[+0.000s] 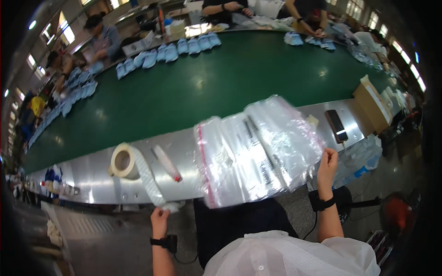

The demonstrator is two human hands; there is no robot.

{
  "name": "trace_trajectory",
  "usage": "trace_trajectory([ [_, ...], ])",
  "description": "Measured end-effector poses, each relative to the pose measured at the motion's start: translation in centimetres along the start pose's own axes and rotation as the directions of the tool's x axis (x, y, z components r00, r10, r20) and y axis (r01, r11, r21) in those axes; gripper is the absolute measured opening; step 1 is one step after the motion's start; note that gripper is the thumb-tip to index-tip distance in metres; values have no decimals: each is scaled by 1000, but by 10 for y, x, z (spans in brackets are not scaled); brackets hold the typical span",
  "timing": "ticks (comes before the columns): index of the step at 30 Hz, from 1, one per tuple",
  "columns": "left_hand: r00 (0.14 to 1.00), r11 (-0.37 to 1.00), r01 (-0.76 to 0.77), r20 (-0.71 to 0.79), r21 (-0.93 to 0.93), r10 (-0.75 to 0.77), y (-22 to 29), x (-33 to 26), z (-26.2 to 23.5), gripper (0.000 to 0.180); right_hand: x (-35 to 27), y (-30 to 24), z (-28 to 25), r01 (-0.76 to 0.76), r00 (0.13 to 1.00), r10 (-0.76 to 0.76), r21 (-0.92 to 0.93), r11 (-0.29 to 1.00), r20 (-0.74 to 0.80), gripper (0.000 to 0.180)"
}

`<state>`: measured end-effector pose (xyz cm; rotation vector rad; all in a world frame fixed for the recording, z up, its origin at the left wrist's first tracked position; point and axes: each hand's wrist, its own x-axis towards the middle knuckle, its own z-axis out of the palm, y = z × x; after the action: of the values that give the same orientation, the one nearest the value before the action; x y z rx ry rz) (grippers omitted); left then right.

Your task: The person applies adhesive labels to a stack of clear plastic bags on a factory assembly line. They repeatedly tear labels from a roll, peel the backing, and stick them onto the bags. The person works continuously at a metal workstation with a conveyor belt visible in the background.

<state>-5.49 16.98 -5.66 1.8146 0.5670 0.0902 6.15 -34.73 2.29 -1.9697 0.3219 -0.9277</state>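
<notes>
A stack of clear plastic bags [262, 152] with pinkish-red edge strips lies across the metal ledge and overhangs its near side. My right hand [327, 163] is closed in a pinch at the stack's right edge; what the fingertips hold, if anything, is too small to make out. On the left stands a roll of labels [123, 163], its pale strip [148, 177] trailing down over the ledge's near edge. My left hand [159, 220] is closed on the loose end of that strip. Between roll and bags lies a slim clear-wrapped item [166, 164] with a red tip.
A green conveyor belt [184, 99] runs behind the metal ledge [92, 184]. Pale blue shoes [170, 53] line its far side, where several people work. To the right are a phone [336, 125] with a cable, a cardboard box [373, 106] and a plastic sack [361, 158].
</notes>
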Motion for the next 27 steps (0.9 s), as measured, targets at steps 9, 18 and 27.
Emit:
trace_trajectory([
  [9, 886, 636, 352, 463, -686, 9, 96, -47, 50, 22, -142, -147, 102, -113, 119, -382, 394, 912, 917, 33],
  [18, 944, 400, 264, 320, -878, 79, 81, 76, 27, 46, -147, -150, 129, -532, 13, -144, 129, 837, 989, 13],
  [27, 947, 655, -95, -271, -749, -173, 82, 59, -17, 37, -112, -154, 91, -224, -371, -280, 208, 952, 886, 13],
])
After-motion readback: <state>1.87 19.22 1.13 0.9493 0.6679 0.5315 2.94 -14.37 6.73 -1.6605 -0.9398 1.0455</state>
